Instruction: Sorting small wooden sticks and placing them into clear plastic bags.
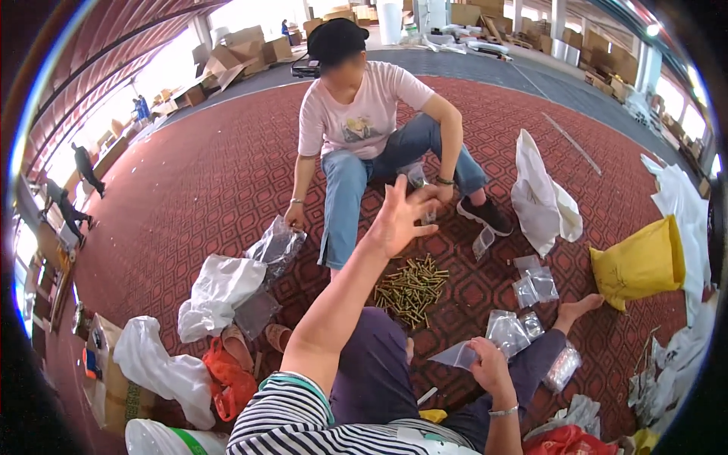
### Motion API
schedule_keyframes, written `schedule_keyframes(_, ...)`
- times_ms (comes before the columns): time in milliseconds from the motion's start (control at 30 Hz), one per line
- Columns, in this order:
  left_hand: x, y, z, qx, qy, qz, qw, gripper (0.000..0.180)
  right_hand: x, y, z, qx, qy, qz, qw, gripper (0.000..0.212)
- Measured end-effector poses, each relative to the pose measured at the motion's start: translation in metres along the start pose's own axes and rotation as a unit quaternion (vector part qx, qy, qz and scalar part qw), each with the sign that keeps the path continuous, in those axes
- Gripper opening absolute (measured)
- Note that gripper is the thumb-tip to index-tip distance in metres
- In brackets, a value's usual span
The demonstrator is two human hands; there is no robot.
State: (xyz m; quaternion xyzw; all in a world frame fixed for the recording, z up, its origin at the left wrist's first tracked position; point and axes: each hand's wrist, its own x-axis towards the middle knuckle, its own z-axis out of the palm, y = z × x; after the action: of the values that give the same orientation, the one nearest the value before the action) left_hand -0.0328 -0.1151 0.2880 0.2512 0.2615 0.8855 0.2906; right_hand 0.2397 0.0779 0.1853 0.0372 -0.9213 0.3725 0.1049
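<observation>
My left hand [403, 216] is stretched out ahead, raised, its fingers spread and nothing visible in them. It is close to the forearm of a person [356, 114] sitting across from me. Below and beyond my wrist, a heap of brass-coloured screws [412, 290] lies on the carpet. My right hand [491, 370] is low at the right, pinching a clear plastic bag [456, 355] that points left. Beside it, filled clear bags [506, 332] rest by my leg. The person's one hand touches a pile of clear bags [277, 244]; the other is partly hidden behind my fingers.
Small clear bags [535, 282] lie at the right, near a yellow sack [641, 262] and a white sack [540, 197]. On the left are a white bag [220, 296], a red plastic bag [227, 378] and a cardboard box [114, 379]. Patterned red carpet [212, 167] covers the floor.
</observation>
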Motion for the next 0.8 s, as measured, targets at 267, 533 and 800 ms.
schedule_keyframes(267, -0.023, 0.022, -0.029, 0.066, 0.042, 0.064, 0.995, 0.098, -0.006, 0.002, 0.006, -0.011, -0.013, 0.001, 1.000, 0.038)
schedule_keyframes(533, -0.015, 0.012, -0.032, 0.080, 0.192, 0.025, 0.978, 0.067, -0.002, 0.014, 0.007, -0.024, -0.027, 0.039, 0.999, 0.041)
schedule_keyframes(800, -0.044, -0.058, -0.096, 0.316, 0.279, -0.202, 0.884, 0.037, -0.010, 0.037, 0.005, -0.041, -0.030, 0.109, 0.993, 0.041)
